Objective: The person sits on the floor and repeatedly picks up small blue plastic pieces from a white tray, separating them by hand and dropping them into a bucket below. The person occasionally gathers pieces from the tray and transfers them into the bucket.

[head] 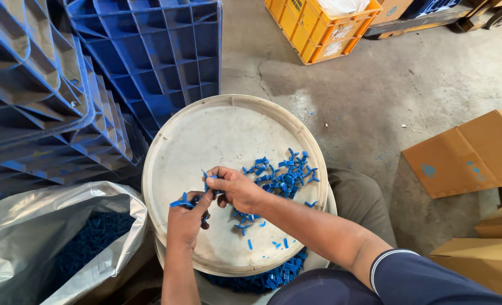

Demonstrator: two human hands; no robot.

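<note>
On round tray [189, 135] (cream): blue parts [285, 172] beside right hand [234, 189].

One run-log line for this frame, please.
left hand: holds small blue plastic part | right hand: pinches another | under hands: round white lid with blue parts pile | left: open silver bag

Blue crates [149, 51] are stacked at the upper left, their ribbed undersides facing up. Below them a silvery bag [25, 226] lies open (its inside is dark with small blue bits). An orange crate [319, 28] stands at the top on the concrete floor [375, 96], with a white sheet in it. Flattened cardboard [465, 152] lies at the right, and more brown boxes [488, 254] sit below it near the frame's edge.
</note>
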